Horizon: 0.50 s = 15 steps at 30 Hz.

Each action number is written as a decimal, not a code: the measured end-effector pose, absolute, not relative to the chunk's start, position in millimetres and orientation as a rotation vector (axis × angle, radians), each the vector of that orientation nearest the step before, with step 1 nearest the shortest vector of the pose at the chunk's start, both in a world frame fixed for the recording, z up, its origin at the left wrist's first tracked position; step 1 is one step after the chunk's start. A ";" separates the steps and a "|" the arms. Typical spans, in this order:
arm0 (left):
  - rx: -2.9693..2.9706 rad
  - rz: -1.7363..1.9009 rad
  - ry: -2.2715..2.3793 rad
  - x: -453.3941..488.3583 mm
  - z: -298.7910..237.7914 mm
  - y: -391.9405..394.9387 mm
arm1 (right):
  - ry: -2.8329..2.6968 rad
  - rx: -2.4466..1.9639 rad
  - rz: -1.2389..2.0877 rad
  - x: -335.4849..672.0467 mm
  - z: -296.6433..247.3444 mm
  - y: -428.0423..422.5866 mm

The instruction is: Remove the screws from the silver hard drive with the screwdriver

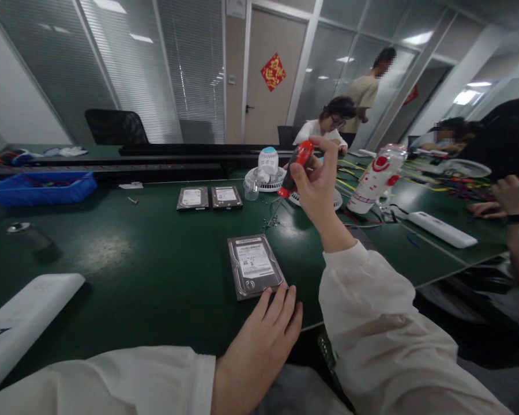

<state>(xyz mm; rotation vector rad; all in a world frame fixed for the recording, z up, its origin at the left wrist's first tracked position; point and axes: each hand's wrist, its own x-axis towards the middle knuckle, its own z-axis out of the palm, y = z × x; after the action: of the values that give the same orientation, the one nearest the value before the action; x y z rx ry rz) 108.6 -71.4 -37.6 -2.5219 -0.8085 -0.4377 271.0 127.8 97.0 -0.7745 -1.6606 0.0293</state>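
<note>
Just ahead of the left hand (pixel 266 331), a hard drive (pixel 256 266) is lying flat on a green table (pixel 155 259); working well here is likely calling for a light grip, a steady wrist and small screws (pixel 272 221) being met one at a time. The left hand is resting loosely open, fingertips touching the drive's near corner, gripping nothing. Beyond it, the right hand (pixel 319 187) is pinching the screwdriver's (pixel 301 154) handle between curled fingers, the shaft slanting down toward the screws.

Hard drive (pixel 256 259)'s sitting on the desk (pixel 155 259), screws (pixel 271 221) just behind it, two more drives (pixel 193 198) further back, bin (pixel 41 191) way off left, bottle (pixel 374 181) over right.
</note>
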 end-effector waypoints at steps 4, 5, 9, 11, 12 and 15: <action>-2.524 -0.450 -0.815 109.0 -37.7 -71.1 | -1.734 -0.865 0.040 265.2 92.5 123.6; -2.525 -0.451 -0.817 108.9 -37.1 -71.2 | -1.739 -0.871 0.040 264.5 91.6 122.8; -2.538 -0.439 -0.814 108.1 -34.2 -71.8 | -1.745 -0.862 0.030 264.2 88.9 121.7; -2.538 -0.435 -0.811 107.7 -33.7 -72.1 | -1.753 -0.832 0.032 264.6 87.6 123.1; -2.537 -0.437 -0.811 107.6 -33.8 -72.1 | -1.760 -0.814 0.037 264.7 86.8 124.7; -2.529 -0.456 -0.819 108.0 -35.5 -71.7 | -1.777 -0.699 0.028 265.1 84.0 132.3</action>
<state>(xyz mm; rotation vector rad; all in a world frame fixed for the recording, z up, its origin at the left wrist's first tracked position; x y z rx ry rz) 108.0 -71.7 -35.5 -2.5287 -0.8187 -0.4561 265.1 132.3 84.0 -0.6986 -1.7771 0.0282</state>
